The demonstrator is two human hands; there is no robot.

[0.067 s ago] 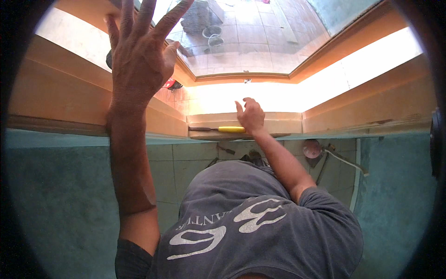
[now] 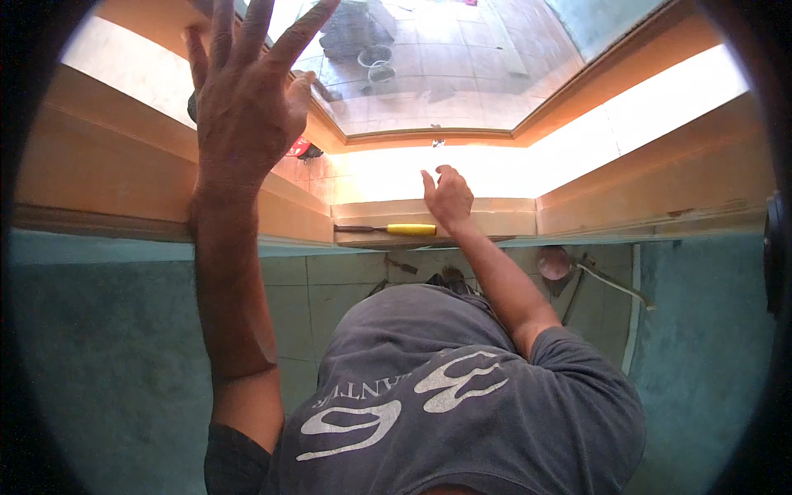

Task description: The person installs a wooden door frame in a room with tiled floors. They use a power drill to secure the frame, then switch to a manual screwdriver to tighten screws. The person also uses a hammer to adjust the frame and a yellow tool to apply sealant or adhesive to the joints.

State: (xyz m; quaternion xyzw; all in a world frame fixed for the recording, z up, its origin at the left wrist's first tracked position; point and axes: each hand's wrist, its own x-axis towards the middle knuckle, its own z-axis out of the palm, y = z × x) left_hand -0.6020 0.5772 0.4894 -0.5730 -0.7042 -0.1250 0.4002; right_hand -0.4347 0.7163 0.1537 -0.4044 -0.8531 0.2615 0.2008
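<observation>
My left hand [image 2: 252,111] is spread wide at the upper left, its fingers lying against the orange-brown wooden frame [image 2: 334,132] of a glazed window sash. The glass pane [image 2: 462,103] is inside that frame. My right hand [image 2: 450,198] hovers at the window opening, just over the sill [image 2: 495,216], with thumb and forefinger apart and nothing visible between them. Beside its wrist, a chisel with a yellow handle [image 2: 412,229] and a dark blade lies along the sill, blade pointing left.
Wooden jambs [image 2: 652,181] flank the opening, with blue-green walls [image 2: 709,330] below. Past the left jamb sits a red and black object [image 2: 302,149]. On the tiled floor below are a round pinkish thing [image 2: 554,262] and a pale curved strip [image 2: 615,285].
My right hand has shifted slightly forward and to the right, away from the chisel's handle. The left hand has barely moved, and the chisel lies as before.
</observation>
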